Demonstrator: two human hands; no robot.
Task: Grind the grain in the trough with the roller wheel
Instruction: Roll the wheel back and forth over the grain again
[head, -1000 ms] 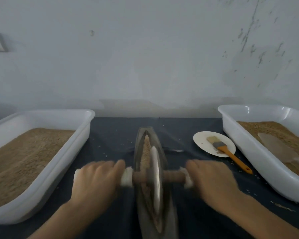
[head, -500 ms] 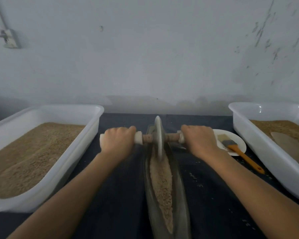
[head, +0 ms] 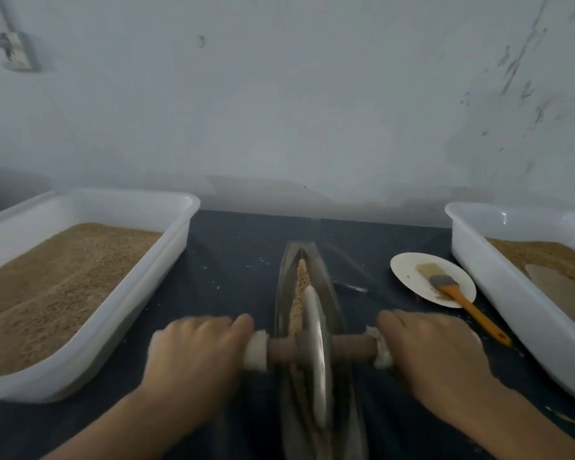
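From the head camera, the long, narrow, boat-shaped grey metal trough (head: 309,293) lies on the dark worktop (head: 233,260) with its long axis running straight away from the person toward the wall. A thin metal disc, the roller wheel (head: 313,356), stands upright in the trough's groove at its near half, its wooden axle (head: 352,347) crossing the trough at right angles. The left hand (head: 196,350) curls round the white-wrapped axle end on the trough's left, and the right hand (head: 435,353) does the same on the trough's right; each grip is closed on the axle, both equally near the wheel. The next stroke likely has to follow the trough's length, away toward its far tip.

The pale brown, coarse grain (head: 300,287) shows as a slim ridge in the groove beyond the wheel; nearer than the wheel it is blurred.

Left of the trough sits a white plastic tub (head: 166,247) filled with tan grain. Right of it lie a small round white plate (head: 409,273) carrying an orange-handled brush (head: 458,298), and beyond that another white tub (head: 498,277) of grain.
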